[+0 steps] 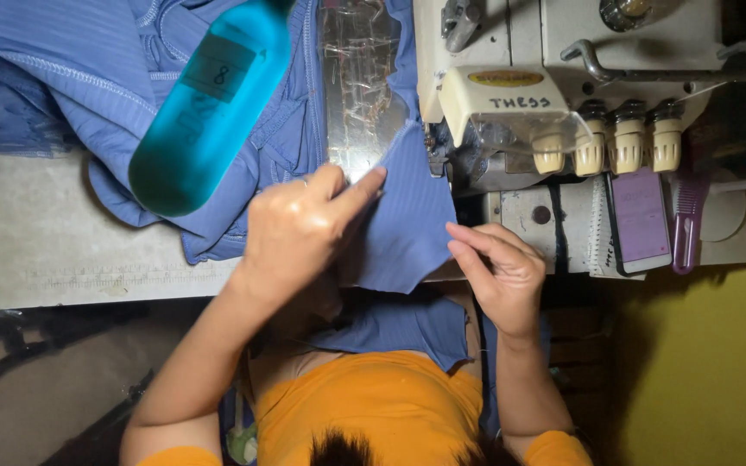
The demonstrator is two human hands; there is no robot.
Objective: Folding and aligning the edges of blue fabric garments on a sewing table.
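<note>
Head cam, only view, looking down over the person's arms at a sewing bench.

Left hand point(300, 229): fingers curled, index finger stretched fwd and pressing the blue ribbed fabric point(407, 220) flat on the table, tip close to the metal needle plate point(357, 103). Looks like a hold-down, to keep the cloth flat and lined up w/ the feed.

Right hand point(502, 267): thumb and fingertips pinched shut on the fabric's right edge, just in front of the overlock machine point(520, 78). Prob keeps that edge taut and straight; the exact contact is hard to read in the dim light.

The fabric piece sits btwn both hands; its upper corner reaches the presser-foot area, its lower part drapes off the table edge onto the lap, over an orange shirt point(373, 401).

More of the same blue cloth is heaped in a pile point(88, 69) at upper left, past the machine bed, clear of the stitching zone.

A teal bottle-shaped thing point(209, 112) w/ a dark label hangs blurred, close to the lens; contents can't be told.

Right of the machine, on its base: a phone point(639, 220) w/ a lit screen, a small spiral notebook point(599, 229) beside it, a purple comb point(686, 216). Four cream tension knobs point(606, 138) line the machine front.

No bins or trays seen.
</note>
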